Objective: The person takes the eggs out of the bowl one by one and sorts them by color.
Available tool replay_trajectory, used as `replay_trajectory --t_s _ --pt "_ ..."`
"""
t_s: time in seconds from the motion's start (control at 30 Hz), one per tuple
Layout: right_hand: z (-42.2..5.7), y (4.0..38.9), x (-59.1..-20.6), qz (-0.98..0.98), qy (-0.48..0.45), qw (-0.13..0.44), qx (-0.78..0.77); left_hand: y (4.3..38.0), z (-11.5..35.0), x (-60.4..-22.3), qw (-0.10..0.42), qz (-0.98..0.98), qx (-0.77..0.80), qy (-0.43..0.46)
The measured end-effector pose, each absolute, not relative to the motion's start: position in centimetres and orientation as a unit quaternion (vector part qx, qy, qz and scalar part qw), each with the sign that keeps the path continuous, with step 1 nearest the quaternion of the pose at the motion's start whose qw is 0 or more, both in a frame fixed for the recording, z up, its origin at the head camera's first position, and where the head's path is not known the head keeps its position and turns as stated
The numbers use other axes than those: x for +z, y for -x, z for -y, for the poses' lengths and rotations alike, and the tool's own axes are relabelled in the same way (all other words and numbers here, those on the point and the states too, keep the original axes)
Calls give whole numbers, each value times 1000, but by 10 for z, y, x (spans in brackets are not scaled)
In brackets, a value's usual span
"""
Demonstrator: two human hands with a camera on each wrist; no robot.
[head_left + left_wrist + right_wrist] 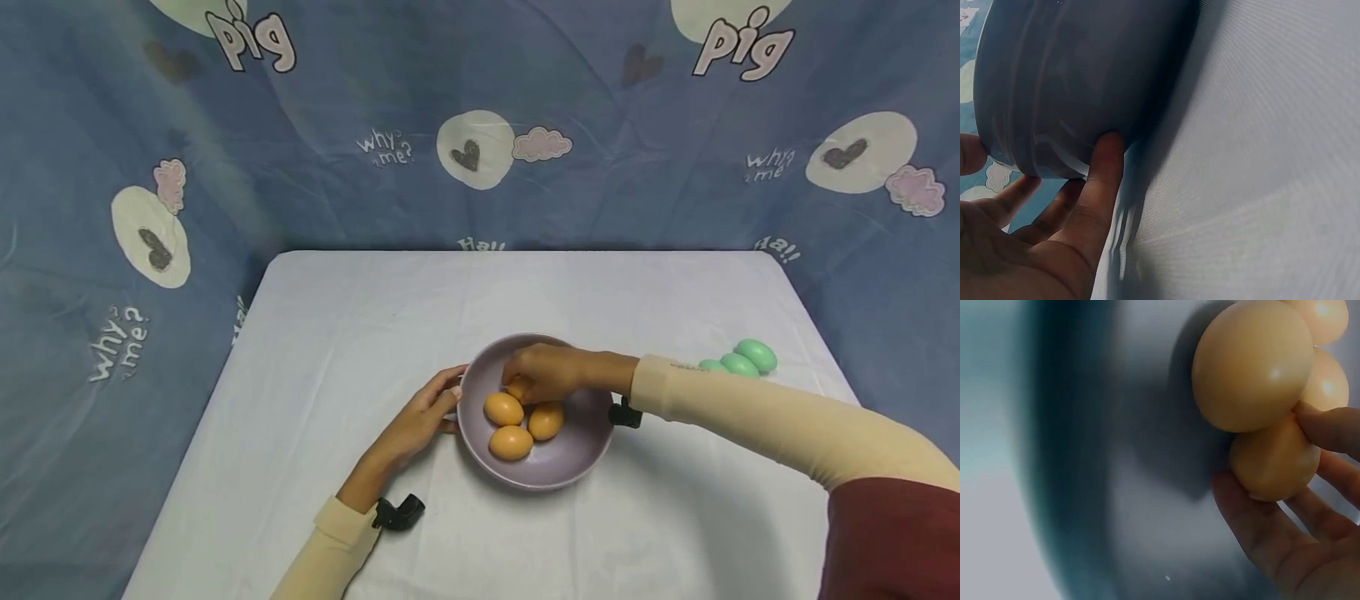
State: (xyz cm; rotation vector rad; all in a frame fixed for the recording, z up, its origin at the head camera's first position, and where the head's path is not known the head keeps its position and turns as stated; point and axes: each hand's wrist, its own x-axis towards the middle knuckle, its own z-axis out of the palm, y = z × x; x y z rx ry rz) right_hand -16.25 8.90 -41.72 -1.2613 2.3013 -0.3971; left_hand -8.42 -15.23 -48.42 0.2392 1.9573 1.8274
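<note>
A purple-grey bowl [558, 473] stands on the white-covered table. At its left side, my left hand [420, 417] holds it, thumb at the rim and fingers against the outer wall [1085, 81]. My right hand [546, 372] reaches inside from the right. In the right wrist view, its thumb and fingers close around a brown-orange egg [1274, 464]; the head view shows only a sliver of that egg beside the fingers. Three more brown-orange eggs [510, 442] lie together in the bowl, one pressed right against the held egg.
Several green eggs [755, 355] lie at the table's right side, partly hidden behind my right sleeve [720, 400]. A blue printed cloth [360, 200] hangs behind and beside the table [337, 333]. Each wrist wears a small black camera [400, 512].
</note>
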Motion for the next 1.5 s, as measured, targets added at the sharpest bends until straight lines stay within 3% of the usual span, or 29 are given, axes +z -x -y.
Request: replay_trajectory --t_s 0.5,0.8,1.07,1.5 --pt "-106 159 -399 -855 411 250 -191 85 147 -486 244 -703 662 -89" --pt "-122 152 -387 -864 401 215 -215 76 143 -465 253 -708 654 -81" --pt "-147 141 -377 -870 386 187 -243 75 147 -488 242 -712 655 -73" --pt "-209 130 -364 -857 335 149 -362 72 150 -484 221 -715 659 -74"
